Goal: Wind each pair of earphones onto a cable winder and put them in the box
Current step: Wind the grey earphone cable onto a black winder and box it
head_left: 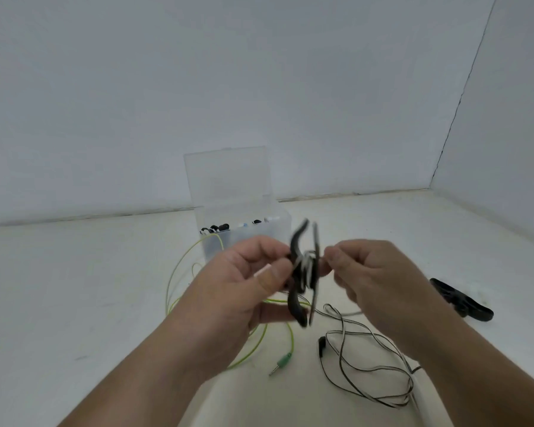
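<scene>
Both hands on the black winder (299, 272), box open beyond.
Below the hands, the black-and-white earphone cable (367, 365) lies loose and runs up to the winder, with a few turns on its core. Left hand (253, 278) curls round the winder; right hand (367, 272) pinches its other side. Beyond the left hand, the clear box (259, 238) has its lid upright and holds black and white wound sets, blurred.

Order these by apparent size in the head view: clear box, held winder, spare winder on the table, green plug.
1. clear box, lid included
2. held winder: nearer the camera and blurred, so not surely bigger than the next
3. spare winder
4. green plug
</scene>
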### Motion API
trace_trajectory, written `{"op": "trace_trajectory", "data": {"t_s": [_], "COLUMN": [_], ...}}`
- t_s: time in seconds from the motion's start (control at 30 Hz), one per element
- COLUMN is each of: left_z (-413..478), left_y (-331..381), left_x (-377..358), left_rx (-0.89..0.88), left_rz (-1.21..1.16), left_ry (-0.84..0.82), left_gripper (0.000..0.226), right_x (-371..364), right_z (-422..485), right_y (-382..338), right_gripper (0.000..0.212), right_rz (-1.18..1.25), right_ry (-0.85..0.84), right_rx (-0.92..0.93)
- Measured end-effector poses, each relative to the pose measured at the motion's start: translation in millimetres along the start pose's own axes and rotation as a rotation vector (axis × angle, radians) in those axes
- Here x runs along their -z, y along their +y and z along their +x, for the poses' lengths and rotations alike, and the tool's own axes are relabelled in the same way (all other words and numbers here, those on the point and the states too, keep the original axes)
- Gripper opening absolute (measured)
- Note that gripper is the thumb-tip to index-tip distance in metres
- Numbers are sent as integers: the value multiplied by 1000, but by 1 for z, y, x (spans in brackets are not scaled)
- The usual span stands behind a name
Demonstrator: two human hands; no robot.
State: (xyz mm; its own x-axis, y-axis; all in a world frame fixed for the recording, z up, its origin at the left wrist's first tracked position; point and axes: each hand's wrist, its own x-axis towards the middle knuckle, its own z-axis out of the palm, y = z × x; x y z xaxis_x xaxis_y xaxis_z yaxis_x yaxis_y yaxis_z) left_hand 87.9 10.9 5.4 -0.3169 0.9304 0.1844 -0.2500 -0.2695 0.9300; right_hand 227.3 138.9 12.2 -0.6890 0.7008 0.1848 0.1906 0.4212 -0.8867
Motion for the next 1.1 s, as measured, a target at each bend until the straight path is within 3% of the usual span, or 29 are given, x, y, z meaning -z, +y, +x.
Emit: {"op": "trace_trajectory", "data": {"t_s": [0.17,0.33,0.53,0.63,0.77,0.93,1.03,1.1], "left_z": [8,7,6,6,5,1,0,-1], "left_y": [3,5,1,-4,-9,-9,-4,-4], "left_x": [7,10,13,15,12,3,3,4], "left_rx": [-95,-93,-10,-68,-27,75,78,74], "left_rz": [-122,54,170,421,712,562,347,254], "left_ry": [251,424,431,408,262,100,14,-25], "left_gripper": [14,5,9,13,21,15,3,12], "right_x": [-10,-11,3,4,6,10,10,9], "right_z": [-7,-12,-12,-14,-14,-7,-4,-3], "right_y": [-3,-12,-15,-17,-20,-15,-12,-10], "right_gripper": [35,29,30,26,19,25,24,25], "right_rz": [-112,-73,12,58,49,-148,-68,-61], "right_ry": [-434,-583,-457,-452,-164,206,232,132], "right_rx": [-11,89,163,188,256,248,181,122]}}
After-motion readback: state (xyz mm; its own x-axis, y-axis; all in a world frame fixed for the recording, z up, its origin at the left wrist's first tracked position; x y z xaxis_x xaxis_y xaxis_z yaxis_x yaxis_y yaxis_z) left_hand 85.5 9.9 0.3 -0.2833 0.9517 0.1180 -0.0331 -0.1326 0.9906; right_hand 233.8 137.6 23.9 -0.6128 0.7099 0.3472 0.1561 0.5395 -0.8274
